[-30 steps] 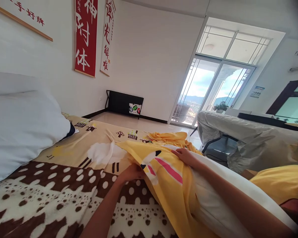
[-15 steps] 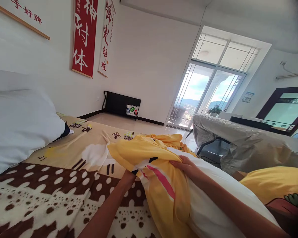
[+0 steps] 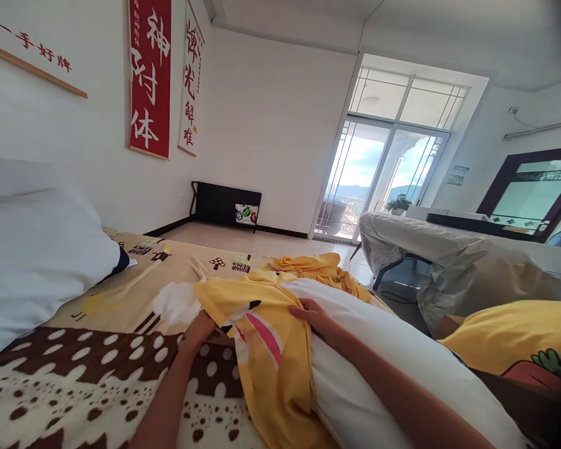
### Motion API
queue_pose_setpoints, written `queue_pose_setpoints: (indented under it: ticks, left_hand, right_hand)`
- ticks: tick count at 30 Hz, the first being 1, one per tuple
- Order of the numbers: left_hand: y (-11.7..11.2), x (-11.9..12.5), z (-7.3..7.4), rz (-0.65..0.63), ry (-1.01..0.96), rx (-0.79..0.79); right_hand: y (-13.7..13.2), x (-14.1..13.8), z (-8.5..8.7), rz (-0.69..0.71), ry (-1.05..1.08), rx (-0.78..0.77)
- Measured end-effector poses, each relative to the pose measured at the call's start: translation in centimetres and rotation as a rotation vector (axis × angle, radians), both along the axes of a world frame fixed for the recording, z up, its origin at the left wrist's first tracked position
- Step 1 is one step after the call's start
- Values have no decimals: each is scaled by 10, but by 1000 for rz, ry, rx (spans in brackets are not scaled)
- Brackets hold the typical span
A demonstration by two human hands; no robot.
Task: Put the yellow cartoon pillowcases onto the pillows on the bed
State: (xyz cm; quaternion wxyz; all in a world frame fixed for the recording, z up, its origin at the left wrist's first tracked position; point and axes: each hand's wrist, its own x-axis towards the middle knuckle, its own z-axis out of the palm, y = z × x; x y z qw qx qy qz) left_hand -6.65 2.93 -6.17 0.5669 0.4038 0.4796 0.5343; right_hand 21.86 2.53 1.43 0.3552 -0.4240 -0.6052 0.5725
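A yellow pillowcase [image 3: 266, 349] with a pink and black print lies over the near end of a long white pillow [image 3: 393, 349] on the bed. My left hand [image 3: 201, 327] is closed on the pillowcase's left edge, low against the blanket. My right hand [image 3: 315, 317] is closed on the pillowcase's upper edge where it meets the bare white pillow. More yellow cloth [image 3: 318, 268] is bunched beyond the pillow.
A brown, cream and tan patterned blanket [image 3: 98, 362] covers the bed. A white pillow [image 3: 32, 255] lies at the left. A yellow cushion [image 3: 514, 337] sits at the right, with a covered table [image 3: 467, 268] behind it. A black rack [image 3: 227, 206] stands by the wall.
Both hands have moved left with the pillowcase, and more bare white pillow now shows to the right of my right hand. The camera has tilted slightly.
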Motion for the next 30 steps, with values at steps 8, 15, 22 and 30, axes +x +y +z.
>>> queue_pose_setpoints:
  ticks: [8, 15, 22, 30]
  left_hand:
    - [-9, 24, 3, -337, -31, -95]
    - [9, 62, -6, 67, -324, 47]
    - [19, 55, 0, 209, -590, 35]
    - [22, 35, -9, 158, -676, -109]
  right_hand:
    - [-26, -11, 21, -287, 84, -150]
    - [-111, -25, -2, 12, -81, -180]
    - [-123, 3, -11, 14, -625, 15]
    - [-108, 37, 30, -295, -123, -138]
